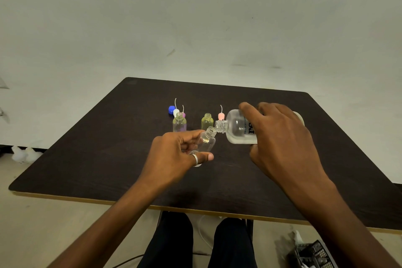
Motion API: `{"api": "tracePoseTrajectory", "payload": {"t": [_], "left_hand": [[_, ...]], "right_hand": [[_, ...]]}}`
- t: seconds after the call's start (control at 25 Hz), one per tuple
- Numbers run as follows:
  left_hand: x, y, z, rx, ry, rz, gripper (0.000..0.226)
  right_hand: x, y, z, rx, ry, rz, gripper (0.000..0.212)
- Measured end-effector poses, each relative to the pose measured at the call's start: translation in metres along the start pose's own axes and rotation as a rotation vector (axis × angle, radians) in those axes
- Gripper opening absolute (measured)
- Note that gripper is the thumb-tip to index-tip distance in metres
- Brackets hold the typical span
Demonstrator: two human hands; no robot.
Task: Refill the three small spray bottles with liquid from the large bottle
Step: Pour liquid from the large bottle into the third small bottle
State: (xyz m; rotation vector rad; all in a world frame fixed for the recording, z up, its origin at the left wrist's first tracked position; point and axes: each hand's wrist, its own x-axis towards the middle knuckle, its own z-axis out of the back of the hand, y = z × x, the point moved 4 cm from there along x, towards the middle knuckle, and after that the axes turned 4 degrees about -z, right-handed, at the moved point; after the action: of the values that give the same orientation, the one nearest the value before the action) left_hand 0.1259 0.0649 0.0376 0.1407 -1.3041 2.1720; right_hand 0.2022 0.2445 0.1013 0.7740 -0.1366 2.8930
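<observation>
My right hand [280,137] grips the large clear bottle [238,128], tipped on its side with its open neck pointing left. My left hand [174,156] holds a small clear spray bottle [207,140] tilted right, its open mouth just under the large bottle's neck. Two more small bottles stand uncapped on the dark table [108,148] behind: a clear one [179,123] on the left and a yellowish one [207,121] beside it.
Spray tops with dip tubes lie at the back: a white one [176,111], a purple one [183,114] and a pink one [221,115]. A blue cap [171,109] sits beside them. A black basket [313,254] stands on the floor at right.
</observation>
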Motion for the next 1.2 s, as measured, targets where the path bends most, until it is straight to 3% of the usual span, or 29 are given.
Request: {"api": "tracePoseTrajectory", "payload": {"t": [1.2], "left_hand": [[0.0000, 0.0025, -0.0020, 0.008, 0.013, -0.006, 0.055]], "right_hand": [[-0.0008, 0.0008, -0.0004, -0.025, -0.013, 0.009, 0.071]]}}
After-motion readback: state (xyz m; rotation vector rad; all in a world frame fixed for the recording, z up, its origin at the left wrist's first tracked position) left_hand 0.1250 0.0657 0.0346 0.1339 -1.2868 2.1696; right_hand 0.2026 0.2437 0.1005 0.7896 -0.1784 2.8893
